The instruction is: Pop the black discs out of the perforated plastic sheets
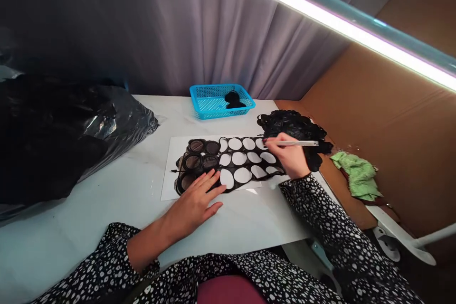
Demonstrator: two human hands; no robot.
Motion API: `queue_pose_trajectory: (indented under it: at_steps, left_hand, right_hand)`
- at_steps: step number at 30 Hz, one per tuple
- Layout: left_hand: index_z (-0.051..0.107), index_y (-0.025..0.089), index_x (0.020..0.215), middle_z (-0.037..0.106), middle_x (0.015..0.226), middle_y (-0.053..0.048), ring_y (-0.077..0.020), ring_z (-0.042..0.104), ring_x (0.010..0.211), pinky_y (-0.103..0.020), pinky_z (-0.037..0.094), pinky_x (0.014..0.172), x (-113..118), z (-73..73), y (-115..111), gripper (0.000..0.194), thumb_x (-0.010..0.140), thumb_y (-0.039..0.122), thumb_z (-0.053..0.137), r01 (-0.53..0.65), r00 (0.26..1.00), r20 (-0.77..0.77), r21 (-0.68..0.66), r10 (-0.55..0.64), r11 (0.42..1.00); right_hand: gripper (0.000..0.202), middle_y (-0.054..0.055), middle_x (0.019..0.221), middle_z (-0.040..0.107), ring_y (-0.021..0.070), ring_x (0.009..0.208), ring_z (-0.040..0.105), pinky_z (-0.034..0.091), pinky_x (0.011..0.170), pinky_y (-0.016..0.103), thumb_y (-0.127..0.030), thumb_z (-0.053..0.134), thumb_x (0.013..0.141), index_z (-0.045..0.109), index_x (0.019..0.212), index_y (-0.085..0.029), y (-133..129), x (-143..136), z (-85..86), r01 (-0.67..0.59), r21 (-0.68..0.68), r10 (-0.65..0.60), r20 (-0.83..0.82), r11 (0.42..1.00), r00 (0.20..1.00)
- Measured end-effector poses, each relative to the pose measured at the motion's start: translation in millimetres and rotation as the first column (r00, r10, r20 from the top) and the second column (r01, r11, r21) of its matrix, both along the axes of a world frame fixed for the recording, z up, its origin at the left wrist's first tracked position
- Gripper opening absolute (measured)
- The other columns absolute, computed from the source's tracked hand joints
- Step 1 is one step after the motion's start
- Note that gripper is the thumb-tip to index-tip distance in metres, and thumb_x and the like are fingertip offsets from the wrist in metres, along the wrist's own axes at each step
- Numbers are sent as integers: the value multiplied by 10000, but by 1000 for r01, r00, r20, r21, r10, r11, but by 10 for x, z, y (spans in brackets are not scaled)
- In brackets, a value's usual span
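A black sheet (231, 172) with rows of round openings lies on a white board (170, 166). Dark discs (193, 161) fill the left-hand rounds, while white shows through those on the right. My left hand (194, 202) rests flat, fingers stretched, on the sheet's lower left part, covering some of the rounds. At the sheet's upper right, my right hand (289, 154) is closed round a slim white pen-like tool (301, 143). Its tip is hidden by my fingers, so I cannot tell whether it touches the sheet.
Behind the sheet, a blue plastic basket (199, 115) holds a few black round pieces (233, 99). A heap of black scraps (292, 124) lies to the right, near a green cloth (358, 175). A big black plastic bag (71, 137) takes up the table's left side.
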State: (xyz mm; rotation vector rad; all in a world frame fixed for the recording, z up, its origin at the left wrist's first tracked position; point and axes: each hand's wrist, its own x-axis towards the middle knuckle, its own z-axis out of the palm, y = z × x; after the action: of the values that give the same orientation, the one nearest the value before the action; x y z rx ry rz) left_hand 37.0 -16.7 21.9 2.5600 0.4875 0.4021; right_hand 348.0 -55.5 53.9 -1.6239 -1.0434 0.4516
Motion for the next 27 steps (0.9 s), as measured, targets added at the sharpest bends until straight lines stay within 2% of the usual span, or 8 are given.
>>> queue_pose_trajectory:
  at_steps: [2, 5, 7, 10, 12, 18, 23, 27]
  left_hand:
    - [390, 269, 1481, 359, 1559, -78, -272, 326, 1442, -495, 348, 1151, 126, 146, 96, 520, 980, 327, 518, -81, 991, 88, -196, 100, 977]
    - [294, 263, 1529, 368, 1552, -100, -284, 383, 1411, -491, 429, 1093, 374, 337, 314, 627, 946, 281, 525, -62, 969, 169, -537, 179, 841]
    - [343, 257, 1510, 387, 1539, -109, -290, 404, 1397, -500, 423, 1093, 524, 427, 461, 630, 911, 219, 534, 41, 969, 204, -693, 141, 720]
    - [428, 270, 1468, 409, 1527, -96, -272, 513, 1315, -477, 422, 1091, 679, 508, 624, 595, 889, 187, 538, 119, 975, 200, -836, 96, 535]
    - [461, 270, 1448, 430, 1515, -95, -244, 589, 1224, -449, 443, 1065, 750, 534, 699, 570, 888, 185, 533, 115, 978, 183, -874, 99, 472]
    - [563, 265, 1357, 614, 1296, -93, -209, 622, 1109, -293, 519, 828, 964, 567, 854, 642, 744, 82, 613, 191, 980, 200, -898, -19, 396]
    - [657, 221, 1199, 653, 852, -12, -97, 585, 684, -211, 457, 629, 1124, 566, 883, 535, 698, 46, 583, 213, 977, 191, -917, -99, 338]
    - [642, 185, 1191, 634, 886, -34, -126, 615, 722, -241, 485, 653, 1168, 537, 933, 492, 710, 94, 603, 151, 979, 196, -887, 60, 436]
  right_hand:
    - [250, 38, 807, 711, 203, 840, 662, 480, 772, 318, -319, 743, 717, 536, 638, -204, -51, -267, 69, -281, -56, 247, -340, 958, 907]
    - [312, 26, 814, 699, 177, 811, 659, 464, 726, 293, -346, 778, 716, 508, 670, -197, -56, -597, 101, -515, 21, 399, -659, 857, 637]
    - [334, 19, 809, 692, 155, 783, 643, 448, 692, 274, -342, 796, 712, 500, 684, -190, -10, -673, 95, -542, 75, 419, -724, 837, 547]
    - [348, -5, 739, 659, 124, 704, 597, 431, 641, 253, -323, 816, 699, 497, 679, -186, 76, -624, 81, -518, 110, 414, -749, 848, 518]
    - [356, -10, 723, 644, 123, 687, 591, 445, 646, 260, -319, 822, 696, 490, 679, -191, 118, -564, 80, -518, 130, 415, -770, 845, 484]
    - [312, 27, 827, 683, 164, 819, 659, 496, 789, 315, -318, 779, 755, 494, 721, -197, 192, -521, 113, -616, 209, 506, -786, 759, 356]
    - [392, 39, 825, 655, 186, 864, 655, 515, 818, 343, -341, 811, 713, 460, 623, -193, 219, -520, 149, -628, 263, 592, -701, 732, 397]
    - [339, 50, 855, 656, 177, 847, 629, 513, 748, 321, -338, 799, 723, 501, 661, -189, 160, -495, 133, -695, 224, 653, -613, 683, 444]
